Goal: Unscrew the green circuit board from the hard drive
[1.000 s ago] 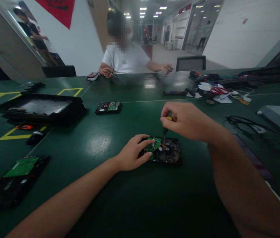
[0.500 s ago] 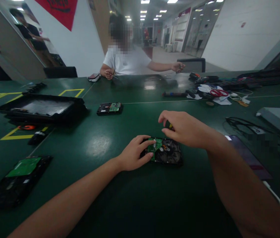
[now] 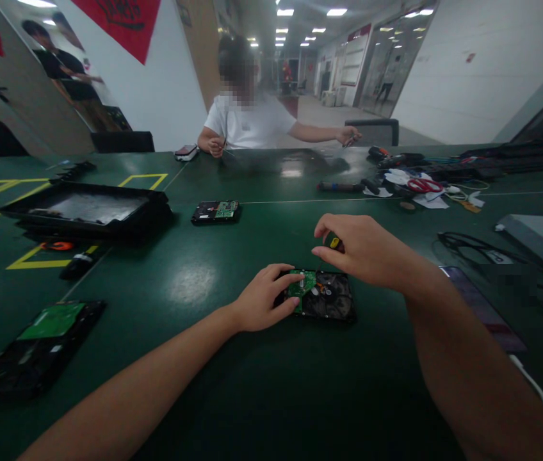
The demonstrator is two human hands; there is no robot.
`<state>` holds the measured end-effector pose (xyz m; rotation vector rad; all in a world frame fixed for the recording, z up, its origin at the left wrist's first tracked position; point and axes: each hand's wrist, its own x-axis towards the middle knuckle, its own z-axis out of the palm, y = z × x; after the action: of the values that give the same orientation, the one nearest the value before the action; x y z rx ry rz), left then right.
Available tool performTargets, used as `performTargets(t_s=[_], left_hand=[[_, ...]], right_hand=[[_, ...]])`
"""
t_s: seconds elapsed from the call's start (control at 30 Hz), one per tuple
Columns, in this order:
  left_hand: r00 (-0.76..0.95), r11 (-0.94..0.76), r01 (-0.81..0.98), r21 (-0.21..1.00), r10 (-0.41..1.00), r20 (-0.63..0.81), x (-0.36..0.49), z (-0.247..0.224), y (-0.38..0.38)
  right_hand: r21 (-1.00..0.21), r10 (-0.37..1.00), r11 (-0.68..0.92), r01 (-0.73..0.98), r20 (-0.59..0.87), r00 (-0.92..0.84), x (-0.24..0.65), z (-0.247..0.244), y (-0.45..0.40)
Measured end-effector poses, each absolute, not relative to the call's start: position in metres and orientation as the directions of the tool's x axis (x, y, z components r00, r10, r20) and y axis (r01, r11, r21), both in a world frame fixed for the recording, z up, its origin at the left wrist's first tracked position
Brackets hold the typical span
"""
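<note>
A hard drive (image 3: pixel 333 298), green circuit board facing up, lies flat on the table in front of me. My left hand (image 3: pixel 269 298) holds down its left end, with fingertips on the green board and the thumb by the near edge. Above the drive's far edge, my right hand (image 3: pixel 351 250) is curled around a screwdriver (image 3: pixel 334 243) with a yellow and dark handle. Most of the handle is hidden by the palm, and I cannot make out whether the tip touches the drive.
Another hard drive (image 3: pixel 216 212) lies farther back; one more (image 3: pixel 36 349) is at the near left. A black tray (image 3: pixel 156 208) stands left. On the right are a phone (image 3: pixel 485 307), cables (image 3: pixel 468 246) and a grey metal box (image 3: pixel 540 234). A person (image 3: pixel 252 121) sits opposite, holding tools.
The view has shifted slightly. My right hand has turned a little, and more of the screwdriver's yellow handle end shows. My left hand stays on the hard drive.
</note>
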<state>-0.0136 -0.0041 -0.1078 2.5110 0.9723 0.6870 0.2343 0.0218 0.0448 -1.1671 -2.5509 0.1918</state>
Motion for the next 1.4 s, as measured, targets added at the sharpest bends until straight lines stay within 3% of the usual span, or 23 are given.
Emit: performTargets(t_s=[0.2,0.43,0.53,0.7,0.93,1.07,1.2,1.3,1.4], left_hand=[[0.645,-0.7,0.521,0.489,0.698,0.311,-0.014,-0.11,-0.003],[0.646,-0.701,0.525,0.482,0.697,0.31,-0.014,-0.112,-0.002],[0.644,-0.7,0.528,0.482,0.699,0.311,-0.014,-0.112,-0.002],[0.64,-0.696,0.528,0.486,0.703,0.311,-0.014,-0.111,-0.003],[0.636,-0.693,0.53,0.489,0.706,0.312,-0.013,-0.109,-0.006],[0.637,-0.693,0.526,0.492,0.705,0.313,-0.013,-0.108,-0.007],[0.633,-0.686,0.527,0.501,0.71,0.307,-0.012,-0.107,-0.007],[0.632,-0.684,0.525,0.507,0.712,0.306,-0.011,-0.107,-0.008],[0.625,-0.675,0.533,0.51,0.72,0.301,-0.01,-0.109,-0.008]], right_hand=[[-0.205,0.791,0.601,0.772,0.286,-0.541,0.244,0.05,0.023],[0.034,0.923,0.313,0.949,0.222,-0.313,0.253,0.006,0.005],[0.087,0.955,0.124,0.988,0.259,-0.143,0.272,-0.019,-0.002],[0.096,0.934,-0.267,0.959,0.271,0.233,0.304,-0.033,-0.01],[0.015,0.891,-0.447,0.894,0.095,0.444,0.328,-0.027,-0.012],[-0.036,0.895,-0.444,0.895,0.031,0.446,0.341,-0.025,-0.012],[-0.026,0.901,-0.391,0.92,0.194,0.389,0.335,-0.025,-0.016],[-0.06,0.924,-0.158,0.986,0.344,0.169,0.316,-0.033,-0.016],[-0.184,0.914,0.09,0.979,0.405,-0.008,0.296,-0.049,-0.012]])
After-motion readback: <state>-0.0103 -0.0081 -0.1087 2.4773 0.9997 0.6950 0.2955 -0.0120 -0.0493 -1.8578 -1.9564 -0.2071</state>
